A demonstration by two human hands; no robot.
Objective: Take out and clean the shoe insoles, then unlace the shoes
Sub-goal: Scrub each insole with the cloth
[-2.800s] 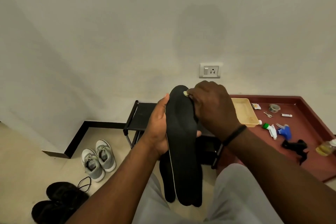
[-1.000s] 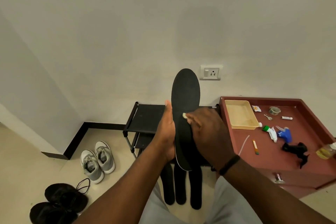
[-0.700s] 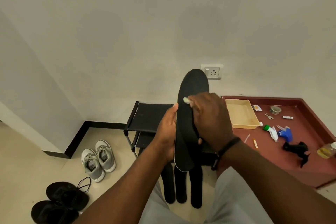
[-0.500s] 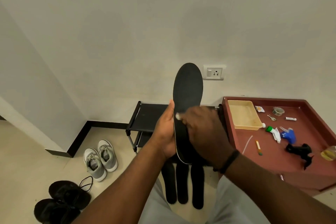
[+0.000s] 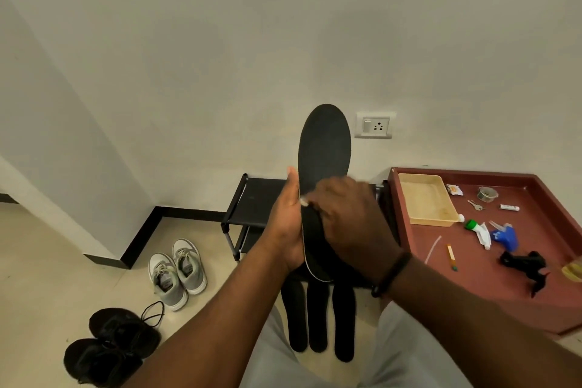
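Left hand (image 5: pixel 288 227) grips a black insole (image 5: pixel 324 148) by its edge, holding it upright with the rounded end up. Right hand (image 5: pixel 349 220), motion-blurred, lies over the insole's middle, fingers curled on a small pale object (image 5: pixel 304 202) pressed to the surface; what it is cannot be made out. Below the hands, three more black insoles (image 5: pixel 318 318) lie side by side on the floor. Left of the hands: grey sneakers (image 5: pixel 178 271), black shoes (image 5: pixel 110 346).

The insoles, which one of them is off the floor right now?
The insole held upright in front of the wall: the left hand grips its edge and the right hand is against its face. The other three insoles lie side by side on the floor below.
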